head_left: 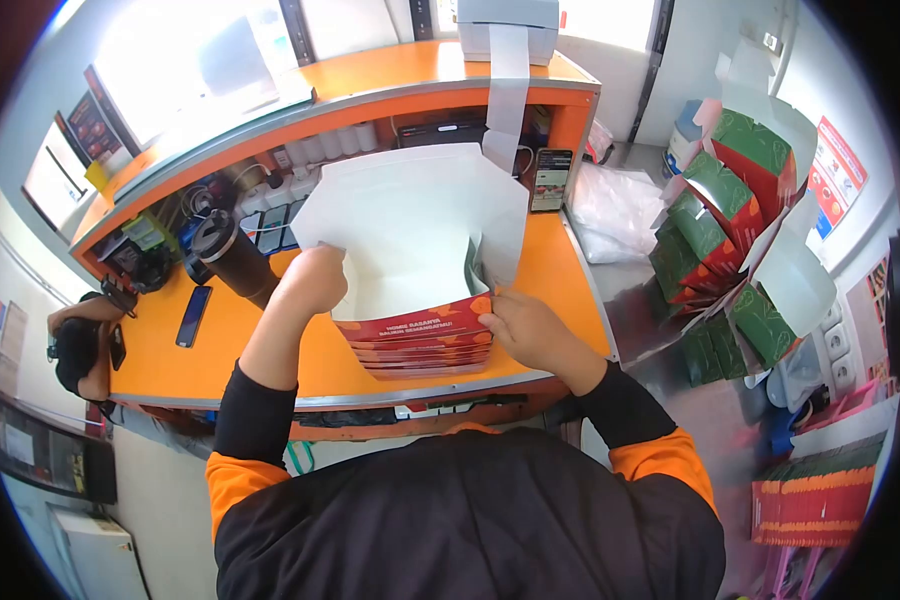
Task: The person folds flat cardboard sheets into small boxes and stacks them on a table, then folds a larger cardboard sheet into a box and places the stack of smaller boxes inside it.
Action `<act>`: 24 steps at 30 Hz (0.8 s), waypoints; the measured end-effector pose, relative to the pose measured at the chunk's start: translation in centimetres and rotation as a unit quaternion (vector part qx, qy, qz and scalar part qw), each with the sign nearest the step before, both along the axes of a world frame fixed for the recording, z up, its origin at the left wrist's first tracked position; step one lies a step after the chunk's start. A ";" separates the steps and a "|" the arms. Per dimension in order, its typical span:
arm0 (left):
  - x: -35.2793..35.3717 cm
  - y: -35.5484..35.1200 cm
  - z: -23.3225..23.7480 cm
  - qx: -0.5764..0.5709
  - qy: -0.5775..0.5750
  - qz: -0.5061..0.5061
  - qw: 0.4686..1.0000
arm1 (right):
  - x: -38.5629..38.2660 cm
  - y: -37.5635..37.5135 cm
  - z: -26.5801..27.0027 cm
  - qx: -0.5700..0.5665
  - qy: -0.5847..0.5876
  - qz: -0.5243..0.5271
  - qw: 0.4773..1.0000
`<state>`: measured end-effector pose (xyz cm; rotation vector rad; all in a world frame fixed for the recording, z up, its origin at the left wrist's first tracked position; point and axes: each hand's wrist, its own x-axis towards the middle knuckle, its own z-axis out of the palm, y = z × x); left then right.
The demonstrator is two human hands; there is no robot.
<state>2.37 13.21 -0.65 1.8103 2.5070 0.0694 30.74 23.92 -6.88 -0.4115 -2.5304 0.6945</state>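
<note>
A cardboard food box (410, 230) stands open before me on the orange counter (250, 345), its white inside facing up and its tall back flap raised. Its front is red with white lettering. Below that front show the red edges of several more boxes (420, 362), stacked or nested together. My left hand (315, 280) is closed on the box's left side, fingertips over the edge. At the front right corner, my right hand (525, 325) pinches the box wall, next to a side flap (473, 265) that is folded inward.
A dark tumbler (232, 255) and a phone (194, 316) stand to the left, near another person's arm (90, 310). A printer (510, 30) trails a paper strip from the shelf. Green-and-red boxes (715, 200) and a plastic bag (615, 210) are at right.
</note>
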 end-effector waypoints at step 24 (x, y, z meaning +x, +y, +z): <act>1.0 -0.7 -2.7 -0.008 0.039 -0.010 0.999 | -1.6 0.3 -0.4 -0.027 0.018 -0.078 0.996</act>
